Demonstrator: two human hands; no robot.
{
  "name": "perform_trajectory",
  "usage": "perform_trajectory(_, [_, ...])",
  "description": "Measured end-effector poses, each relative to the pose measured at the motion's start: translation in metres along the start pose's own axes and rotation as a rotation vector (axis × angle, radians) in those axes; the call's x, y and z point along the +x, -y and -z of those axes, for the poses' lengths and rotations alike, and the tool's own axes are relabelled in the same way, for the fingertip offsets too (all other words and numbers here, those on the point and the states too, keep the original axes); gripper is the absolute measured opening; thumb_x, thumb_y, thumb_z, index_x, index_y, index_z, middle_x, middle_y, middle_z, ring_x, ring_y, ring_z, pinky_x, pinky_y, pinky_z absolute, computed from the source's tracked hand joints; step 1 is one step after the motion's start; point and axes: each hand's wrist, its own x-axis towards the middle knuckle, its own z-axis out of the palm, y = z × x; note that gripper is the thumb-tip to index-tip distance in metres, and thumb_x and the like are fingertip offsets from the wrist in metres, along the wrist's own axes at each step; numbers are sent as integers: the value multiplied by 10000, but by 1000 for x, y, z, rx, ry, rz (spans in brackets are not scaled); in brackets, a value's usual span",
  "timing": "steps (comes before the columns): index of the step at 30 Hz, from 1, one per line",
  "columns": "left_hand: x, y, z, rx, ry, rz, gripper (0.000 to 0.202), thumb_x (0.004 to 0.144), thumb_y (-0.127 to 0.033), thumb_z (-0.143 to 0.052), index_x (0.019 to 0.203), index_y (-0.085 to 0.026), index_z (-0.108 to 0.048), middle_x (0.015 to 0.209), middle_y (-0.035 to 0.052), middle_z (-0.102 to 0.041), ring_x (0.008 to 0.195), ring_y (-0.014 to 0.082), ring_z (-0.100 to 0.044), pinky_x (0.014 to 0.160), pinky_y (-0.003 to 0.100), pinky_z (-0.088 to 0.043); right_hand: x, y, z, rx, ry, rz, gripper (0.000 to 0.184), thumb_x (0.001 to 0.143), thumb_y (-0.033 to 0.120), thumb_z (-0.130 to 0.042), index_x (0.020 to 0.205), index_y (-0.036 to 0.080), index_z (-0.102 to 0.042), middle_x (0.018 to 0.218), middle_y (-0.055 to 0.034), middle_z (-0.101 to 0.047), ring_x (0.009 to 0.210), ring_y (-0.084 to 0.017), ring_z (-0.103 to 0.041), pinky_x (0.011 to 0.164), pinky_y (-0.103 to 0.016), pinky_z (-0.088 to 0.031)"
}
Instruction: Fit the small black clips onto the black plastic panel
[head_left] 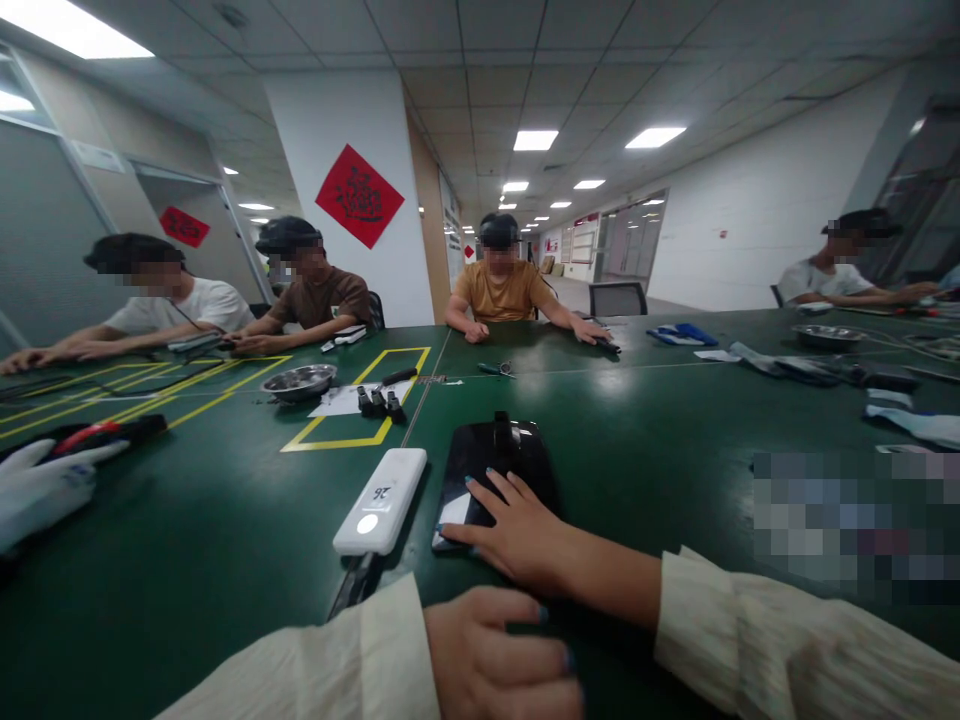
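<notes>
My right hand [517, 535] lies flat with fingers spread on the near end of a black phone [499, 460], which rests face down on the green table [645, 450] with a ring holder on its back. My left hand [499, 655] sits at the bottom edge with fingers curled in; nothing shows in it, and it lies just under my right forearm. Both arms wear cream sleeves. A white power bank [382, 500] marked with a number lies just left of the phone, and a dark cable [354, 590] runs from it toward me.
A metal bowl [300, 382], white paper [341, 402], small black parts [379, 402] and a screwdriver [396, 377] sit in a yellow taped box. A white glove [37, 485] and red-black tool [97, 435] lie left. Several people sit around the table's far side.
</notes>
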Motion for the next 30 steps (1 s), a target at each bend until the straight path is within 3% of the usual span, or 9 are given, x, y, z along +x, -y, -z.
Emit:
perform_trajectory(1, [0,-1,3,3,3,-123,289,899,-336,-343,877,-404,-623,807,-56,-674,824,169,-594,914,350,-411,5,-2,-5,-19,-3,-19,451,819,350,-544,1234,497,-447,1412,-47,-367,1287,-385,-278,954,-647,-220])
perform_trajectory(3, [5,-3,13,25,-15,-146,244,904,-329,-378,972,-371,-609,894,-41,-680,895,187,-589,964,391,-368,12,-4,-14,-55,-20,-70,451,795,365,-580,1197,534,-463,1409,-40,-371,1280,-412,-273,923,-691,-192])
perform_trajectory(6, [19,-3,28,73,19,-176,250,895,-272,-390,973,-305,-625,872,9,-673,897,210,-590,915,391,-401,19,-4,-20,-94,-15,-143,393,804,395,-562,1170,524,-499,1389,-56,-396,1265,-425,-291,904,-712,-178])
perform_trajectory(10, [32,0,35,82,67,-326,212,881,-237,-409,954,-255,-608,867,10,-669,875,180,-576,901,356,-400,22,-3,-3,-136,111,-217,369,839,343,-508,1187,465,-515,1332,-104,-453,1208,-409,-390,862,-678,-291])
perform_trajectory(13, [39,4,34,92,23,-436,151,845,-199,-453,919,-206,-585,871,20,-651,866,167,-555,849,327,-411,23,-4,13,-179,169,-204,413,877,318,-429,1269,446,-429,1333,-126,-440,1191,-376,-421,838,-633,-357])
perform_trajectory(16, [45,7,33,75,-54,-463,92,791,-158,-495,852,-170,-564,841,30,-619,853,166,-531,807,311,-414,23,-4,21,-205,242,-180,406,900,393,-358,1299,470,-366,1380,-122,-376,1225,-387,-373,833,-658,-339])
perform_trajectory(21, [49,6,34,46,-43,-475,77,779,-160,-508,845,-164,-549,841,29,-601,847,159,-514,792,301,-407,23,-2,24,-197,334,-221,403,913,407,-307,1310,445,-362,1397,-130,-343,1248,-390,-340,848,-649,-336])
perform_trajectory(26, [50,2,32,61,-7,-520,78,785,-176,-509,850,-160,-549,843,23,-610,824,155,-519,773,308,-400,23,2,24,-220,339,-228,443,880,508,-337,1318,523,-271,1400,-120,-325,1255,-418,-312,839,-676,-306])
perform_trajectory(30, [50,3,32,60,-25,-532,68,776,-162,-511,831,-154,-551,834,23,-613,808,152,-516,757,308,-398,25,3,18,-276,291,-218,436,886,479,-342,1318,505,-291,1336,-141,-391,1195,-419,-390,781,-640,-364])
